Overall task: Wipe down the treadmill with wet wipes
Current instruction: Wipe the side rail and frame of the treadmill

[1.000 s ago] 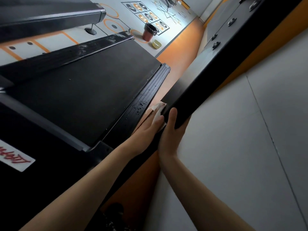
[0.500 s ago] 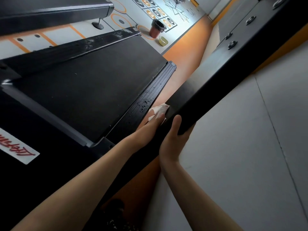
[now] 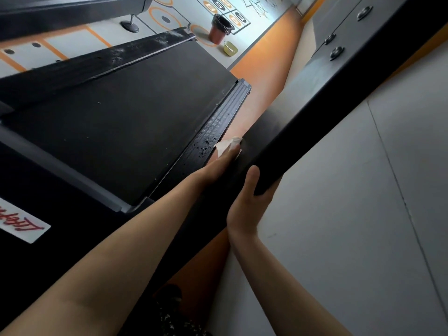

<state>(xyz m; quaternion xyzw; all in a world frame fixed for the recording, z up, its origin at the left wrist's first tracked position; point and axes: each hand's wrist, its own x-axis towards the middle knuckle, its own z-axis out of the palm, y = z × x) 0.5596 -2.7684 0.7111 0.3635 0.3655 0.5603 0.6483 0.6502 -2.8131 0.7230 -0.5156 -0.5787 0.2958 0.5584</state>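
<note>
The black treadmill fills the left, with its belt [image 3: 126,122] and ribbed side rail [image 3: 218,127]. A long black side bar [image 3: 303,112] of the treadmill runs diagonally from the top right toward me. My left hand [image 3: 218,166] lies with straight fingers along the bar's inner face and presses a white wet wipe [image 3: 226,144] against it. My right hand [image 3: 249,200] grips the same bar just behind, thumb on top and fingers curled underneath.
A red bin [image 3: 219,29] with a black liner and a small yellow tub [image 3: 230,48] stand on the patterned floor beyond the treadmill. A grey wall [image 3: 363,214] lies at the right, and an orange floor strip [image 3: 264,69] runs between rail and bar.
My left hand has slid the wipe farther up along the bar, away from me. My right hand has kept its grip at the same spot.
</note>
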